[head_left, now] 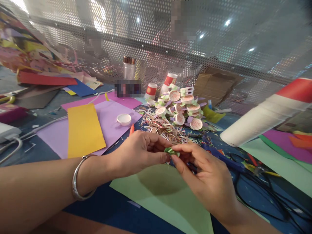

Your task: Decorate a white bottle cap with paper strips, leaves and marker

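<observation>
While both hands meet near the middle of the scene, a small green piece point(172, 151) sits between their fingertips, raised above the far edge of a pale green sheet point(170, 198). The left hand point(140, 151) pinches its left side between thumb and forefinger; the right hand point(207, 175) grips its right side the same way — so 2 hands share 1 tiny item. A silver bangle point(76, 178) circles the left wrist.

Just beyond the hands lie paper shreds point(162, 125), and on their far side rises a pile of round white pieces point(180, 107) with green and purple tabs. Behind it stand red-and-white paper cups point(151, 89). To the left, a yellow strip point(85, 130) and a shallow white disc point(123, 119) rest on a lilac sheet point(112, 113). On the right, a long stack of cups point(265, 113) leans at a slant, with black cables point(263, 191) looped nearer. Farther off are a clear bottle point(129, 68) and folded cardboard point(214, 86) — both before a perforated metal panel point(146, 39).
</observation>
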A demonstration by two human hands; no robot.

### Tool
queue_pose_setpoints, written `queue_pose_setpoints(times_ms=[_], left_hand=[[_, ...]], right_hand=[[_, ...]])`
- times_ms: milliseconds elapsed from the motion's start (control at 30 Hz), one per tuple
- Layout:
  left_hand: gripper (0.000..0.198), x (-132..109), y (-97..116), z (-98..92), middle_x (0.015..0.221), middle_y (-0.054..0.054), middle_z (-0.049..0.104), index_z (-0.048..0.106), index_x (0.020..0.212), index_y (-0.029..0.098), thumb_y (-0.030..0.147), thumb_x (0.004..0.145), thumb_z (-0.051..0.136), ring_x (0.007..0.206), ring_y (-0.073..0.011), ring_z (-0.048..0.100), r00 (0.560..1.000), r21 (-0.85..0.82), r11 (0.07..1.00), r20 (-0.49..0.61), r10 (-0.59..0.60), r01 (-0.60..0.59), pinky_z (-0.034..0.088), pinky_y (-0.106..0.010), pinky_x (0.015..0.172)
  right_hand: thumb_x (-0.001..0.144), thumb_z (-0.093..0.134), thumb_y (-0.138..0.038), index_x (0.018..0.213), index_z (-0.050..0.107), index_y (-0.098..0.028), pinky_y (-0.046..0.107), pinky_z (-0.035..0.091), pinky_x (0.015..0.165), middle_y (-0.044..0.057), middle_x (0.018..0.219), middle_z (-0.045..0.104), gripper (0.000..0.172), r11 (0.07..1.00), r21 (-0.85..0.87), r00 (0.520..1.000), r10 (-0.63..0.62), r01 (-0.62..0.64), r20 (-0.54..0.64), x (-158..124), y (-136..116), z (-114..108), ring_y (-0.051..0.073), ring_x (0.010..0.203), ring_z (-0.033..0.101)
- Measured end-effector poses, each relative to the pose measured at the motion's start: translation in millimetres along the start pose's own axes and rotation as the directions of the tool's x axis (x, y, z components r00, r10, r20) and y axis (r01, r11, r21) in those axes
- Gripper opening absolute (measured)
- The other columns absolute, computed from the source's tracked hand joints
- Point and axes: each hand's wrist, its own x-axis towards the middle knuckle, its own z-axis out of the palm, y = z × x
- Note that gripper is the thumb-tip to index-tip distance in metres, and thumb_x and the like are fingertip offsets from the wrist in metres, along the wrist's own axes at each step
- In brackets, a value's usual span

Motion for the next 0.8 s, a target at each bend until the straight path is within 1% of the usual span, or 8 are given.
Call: queue_pose_setpoints(times_ms=[100,200,267,367,500,633,800], left_hand=[[0.023,-2,2,1.7,0.095,-0.005,0.079,0.076,0.103,0.016,0.023,0.082,0.079,0.086,-0.0112,0.072,1.0,-0.036,0.999,0.027,-0.005,0.006,0.053,-0.022,0.081],[0.023,-3,1,2.6,0.086,-0.003,0.078,0.077,0.098,0.015,0.029,0.08,0.082,0.076,-0.0087,0.069,1.0,-0.013,1.0,-0.01,-0.013,0.013,0.052,-0.019,0.071],[0.023,-2,0,2.2,0.08,-0.002,0.077,0.077,0.094,0.015,0.031,0.079,0.083,0.072,-0.0084,0.068,0.999,0.011,1.0,-0.04,-0.023,0.024,0.051,-0.018,0.067],[0.02,-1,0,0.8,0.08,-0.003,0.077,0.077,0.093,0.014,0.031,0.082,0.08,0.072,-0.0093,0.069,0.997,0.004,0.999,-0.057,-0.043,0.043,0.055,-0.02,0.07],[0.016,-1,5,-0.8,0.086,-0.006,0.079,0.079,0.095,0.014,0.026,0.087,0.074,0.077,-0.0119,0.074,0.998,-0.046,0.997,-0.035,-0.057,0.056,0.059,-0.023,0.076],[0.015,-1,8,-1.4,0.086,-0.007,0.08,0.079,0.096,0.013,0.024,0.087,0.073,0.077,-0.0127,0.075,0.997,-0.076,0.994,-0.03,-0.076,0.073,0.06,-0.023,0.075],[0.011,0,10,-1.0,0.083,-0.006,0.079,0.079,0.09,0.012,0.02,0.087,0.072,0.074,-0.0128,0.074,0.993,-0.143,0.984,-0.043,-0.113,0.105,0.059,-0.023,0.074]], right_hand=[[0.092,0.065,-0.019,0.105,0.068,-0.02,0.025,0.059,0.071,0.0,0.09,0.075,0.013,0.999,-0.026,0.999,-0.036,0.036,0.012,-1,0,-1,0.012,0.07,0.072],[0.091,0.065,-0.016,0.104,0.068,-0.019,0.024,0.058,0.073,0.0,0.091,0.075,0.014,0.994,-0.052,0.996,-0.093,0.093,0.005,-1,-1,-2,0.011,0.073,0.071],[0.091,0.065,-0.015,0.104,0.068,-0.019,0.023,0.058,0.072,0.0,0.09,0.075,0.014,0.993,-0.052,0.994,-0.108,0.108,0.006,0,-1,-1,0.011,0.072,0.071],[0.092,0.065,-0.016,0.104,0.068,-0.019,0.022,0.058,0.07,-0.001,0.087,0.075,0.013,0.995,-0.035,0.996,-0.091,0.091,0.013,1,-1,-1,0.01,0.069,0.07],[0.092,0.066,-0.019,0.106,0.068,-0.02,0.025,0.06,0.072,0.0,0.089,0.075,0.014,0.999,-0.019,0.999,-0.049,0.049,0.008,0,0,0,0.011,0.068,0.071],[0.093,0.066,-0.02,0.106,0.068,-0.019,0.027,0.061,0.072,0.002,0.091,0.075,0.014,1.0,0.0,1.0,-0.021,0.021,0.02,-1,-1,-1,0.012,0.067,0.072],[0.093,0.065,-0.02,0.107,0.068,-0.02,0.029,0.062,0.07,0.002,0.09,0.075,0.014,1.0,-0.005,1.0,-0.018,0.018,0.024,-1,-2,-1,0.013,0.067,0.072]])
